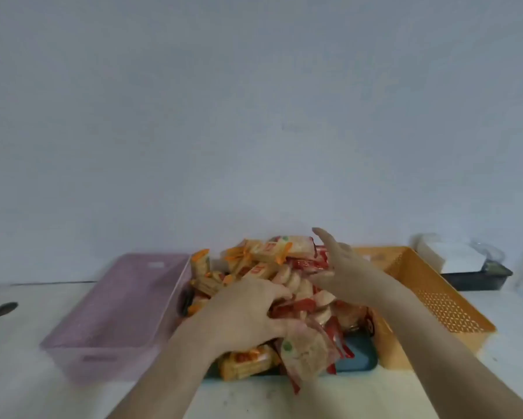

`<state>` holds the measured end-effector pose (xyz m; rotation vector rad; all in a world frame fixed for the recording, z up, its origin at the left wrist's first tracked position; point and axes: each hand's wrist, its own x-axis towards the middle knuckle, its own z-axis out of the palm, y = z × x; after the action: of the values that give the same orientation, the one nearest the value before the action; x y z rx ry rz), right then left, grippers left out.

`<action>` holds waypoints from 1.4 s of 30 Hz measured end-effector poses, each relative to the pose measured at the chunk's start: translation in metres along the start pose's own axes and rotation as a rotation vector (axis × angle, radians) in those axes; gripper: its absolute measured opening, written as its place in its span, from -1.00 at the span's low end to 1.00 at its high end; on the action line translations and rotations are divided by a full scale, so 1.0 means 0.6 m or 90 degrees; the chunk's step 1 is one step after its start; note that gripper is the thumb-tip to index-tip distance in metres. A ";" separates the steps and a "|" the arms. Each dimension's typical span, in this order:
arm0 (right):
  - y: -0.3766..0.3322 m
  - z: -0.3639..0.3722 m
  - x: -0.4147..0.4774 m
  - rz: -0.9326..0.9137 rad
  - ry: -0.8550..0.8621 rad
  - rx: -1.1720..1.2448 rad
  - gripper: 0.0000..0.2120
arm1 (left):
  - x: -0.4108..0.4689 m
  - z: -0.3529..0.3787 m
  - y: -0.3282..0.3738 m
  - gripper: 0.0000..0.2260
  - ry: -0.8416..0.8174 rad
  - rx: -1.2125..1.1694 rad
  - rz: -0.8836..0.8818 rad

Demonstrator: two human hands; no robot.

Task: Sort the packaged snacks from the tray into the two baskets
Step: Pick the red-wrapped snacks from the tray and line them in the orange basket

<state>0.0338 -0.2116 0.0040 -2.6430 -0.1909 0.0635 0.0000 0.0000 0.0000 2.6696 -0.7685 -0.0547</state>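
Seen from the person's head, looking down at a pale table (pixel 27 343) against a plain grey-blue wall. In the middle sits a dark teal tray (pixel 359 358) heaped with snack packets (pixel 272 252): some are orange and yellow, others red and clear with pale round biscuits showing through. A pink basket (pixel 118 297) stands just beside the tray on the left and an orange basket (pixel 435 297) just beside it on the right, probably so that each hand can drop packets to its own side without reaching across. No packet shows in either basket, so the sorting appears barely begun. The left hand (pixel 245 313) lies on the near middle of the heap, its fingers (pixel 272 293) curled down among the packets and closed on some of them (which ones cannot be made out, since the fingertips are buried). The right hand (pixel 344 267) hovers over the far right of the heap with fingers (pixel 323 237) straight and spread apart, holding nothing, seemingly ready to pick out a red packet. At the table's far right corner are white boxes (pixel 453 255) on a dark box (pixel 477 279).
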 end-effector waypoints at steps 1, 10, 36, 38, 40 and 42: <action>0.010 0.020 -0.002 0.003 0.004 0.003 -0.19 | 0.002 0.027 0.006 -0.31 -0.050 0.014 -0.008; 0.112 0.145 0.014 0.022 0.149 0.181 -0.12 | 0.037 0.186 -0.011 -0.20 0.128 0.162 -0.005; 0.092 0.181 0.011 -0.084 0.198 0.357 -0.55 | 0.108 0.182 -0.017 -0.54 0.275 0.138 -0.234; 0.083 0.182 0.011 -0.052 0.193 0.458 -0.61 | 0.110 0.185 -0.018 -0.53 0.234 0.167 -0.249; 0.077 0.183 0.010 -0.010 0.186 0.595 -0.37 | 0.112 0.184 -0.016 -0.59 0.210 0.132 -0.246; 0.076 0.185 0.009 0.010 0.148 0.711 -0.20 | 0.110 0.179 -0.016 -0.61 0.220 0.089 -0.227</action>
<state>0.0361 -0.1986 -0.1153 -1.5211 -0.0286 -0.1061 0.0467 -0.0625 -0.0999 2.8039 -0.1927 0.3729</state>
